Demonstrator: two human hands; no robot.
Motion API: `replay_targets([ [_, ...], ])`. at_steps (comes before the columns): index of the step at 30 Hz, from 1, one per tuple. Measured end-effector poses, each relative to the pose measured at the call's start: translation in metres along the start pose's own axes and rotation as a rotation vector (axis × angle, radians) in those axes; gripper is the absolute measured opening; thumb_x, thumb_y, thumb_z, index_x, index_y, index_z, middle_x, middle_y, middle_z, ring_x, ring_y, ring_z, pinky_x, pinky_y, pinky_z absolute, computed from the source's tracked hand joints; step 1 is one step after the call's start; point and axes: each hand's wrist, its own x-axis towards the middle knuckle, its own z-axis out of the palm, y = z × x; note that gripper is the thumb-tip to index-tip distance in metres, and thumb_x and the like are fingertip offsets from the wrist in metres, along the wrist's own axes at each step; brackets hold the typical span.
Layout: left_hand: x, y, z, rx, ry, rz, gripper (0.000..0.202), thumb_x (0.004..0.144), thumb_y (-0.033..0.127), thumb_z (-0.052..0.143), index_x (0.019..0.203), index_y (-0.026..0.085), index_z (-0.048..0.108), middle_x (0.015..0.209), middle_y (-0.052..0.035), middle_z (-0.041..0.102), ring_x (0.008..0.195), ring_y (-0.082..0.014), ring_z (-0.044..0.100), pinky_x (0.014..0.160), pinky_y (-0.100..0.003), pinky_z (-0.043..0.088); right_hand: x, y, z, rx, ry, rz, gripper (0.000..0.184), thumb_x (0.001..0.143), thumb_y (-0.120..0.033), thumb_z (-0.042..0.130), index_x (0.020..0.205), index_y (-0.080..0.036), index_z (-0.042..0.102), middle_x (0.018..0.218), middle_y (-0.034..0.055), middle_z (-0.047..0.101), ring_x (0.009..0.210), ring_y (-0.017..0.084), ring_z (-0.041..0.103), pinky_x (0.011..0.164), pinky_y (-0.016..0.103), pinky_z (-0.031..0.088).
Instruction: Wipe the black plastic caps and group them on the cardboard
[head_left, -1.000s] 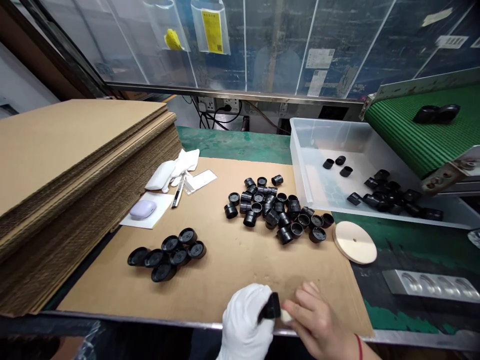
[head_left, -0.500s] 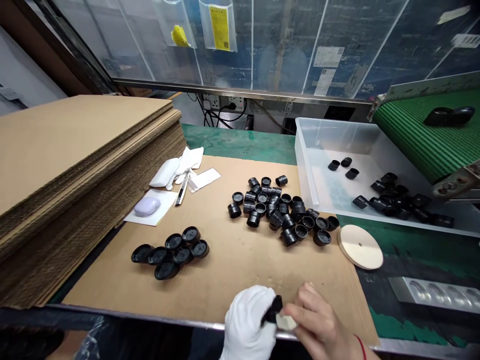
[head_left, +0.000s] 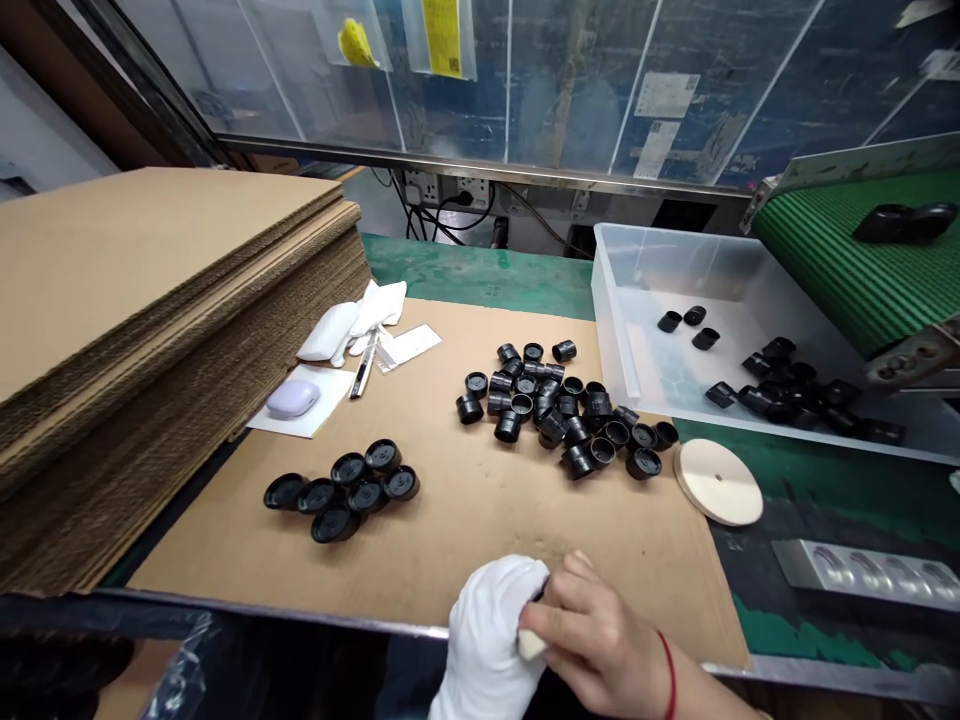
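Black plastic cap [head_left: 541,592]: nearly hidden between your hands, only a dark sliver showing at the glove's top edge.
Clock: centred on your hands, 12 straight ahead.
Left hand [head_left: 487,640]: in a white cotton glove, closed around the cap; the glove's fingers can't be told apart.
Right hand [head_left: 600,630]: bare, with a red cord bracelet [head_left: 667,675] at the wrist.
Fingers [head_left: 577,600]: yours on the right are curled close together, pinching a pale cream pad [head_left: 531,645] against the cap and glove.
Under your hands: brown kraft cardboard sheet [head_left: 450,540] on the bench, its near edge just below them.
12 o'clock: heap of upright black plastic caps [head_left: 547,410].
11 o'clock: tight group of black caps lying flat [head_left: 341,495]; farther on, white spare gloves [head_left: 360,318], a slim utility knife [head_left: 364,368] and a lilac earbud case [head_left: 292,398] on white paper [head_left: 334,395].
10 o'clock: tall stack of corrugated cardboard sheets [head_left: 150,300].
2 o'clock: clear plastic bin [head_left: 611,330] holding more black caps [head_left: 787,390], beside a green belt conveyor [head_left: 840,270].
3 o'clock: round pale wooden disc [head_left: 718,482] and a recessed metal plate [head_left: 862,572].
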Motion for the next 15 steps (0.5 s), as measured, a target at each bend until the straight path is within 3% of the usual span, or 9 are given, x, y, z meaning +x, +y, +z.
replay_targets([
  [5, 0.006, 0.003, -0.003, -0.019, 0.005, 0.004, 0.013, 0.082, 0.026, 0.052, 0.091, 0.021, 0.059, 0.078, -0.0021, 0.071, 0.073, -0.0131, 0.068, 0.07, -0.024, 0.057, -0.007, 0.003, -0.002, -0.027, 0.047, 0.065, 0.017, 0.089, -0.015, 0.043, 0.092, -0.017, 0.06, 0.064, 0.0013, 0.046, 0.062, 0.016, 0.042, 0.059, 0.028, 0.034],
  [10, 0.008, 0.003, -0.005, 0.0, 0.029, 0.021, 0.019, 0.087, 0.032, 0.044, 0.088, 0.02, 0.059, 0.073, -0.002, 0.071, 0.068, -0.0133, 0.068, 0.065, -0.024, 0.057, -0.008, 0.004, 0.007, 0.026, 0.077, 0.045, 0.02, 0.089, -0.017, 0.045, 0.104, -0.017, 0.059, 0.071, 0.0029, 0.051, 0.067, 0.016, 0.045, 0.064, 0.031, 0.036],
  [15, 0.003, 0.004, -0.003, -0.03, -0.027, -0.042, 0.021, 0.077, 0.015, 0.049, 0.093, 0.021, 0.061, 0.083, -0.0022, 0.072, 0.077, -0.0145, 0.068, 0.07, -0.028, 0.057, -0.036, 0.011, -0.002, 0.005, 0.062, 0.201, 0.019, 0.088, -0.012, 0.045, 0.093, -0.017, 0.062, 0.068, 0.002, 0.046, 0.065, 0.016, 0.043, 0.061, 0.029, 0.036],
])
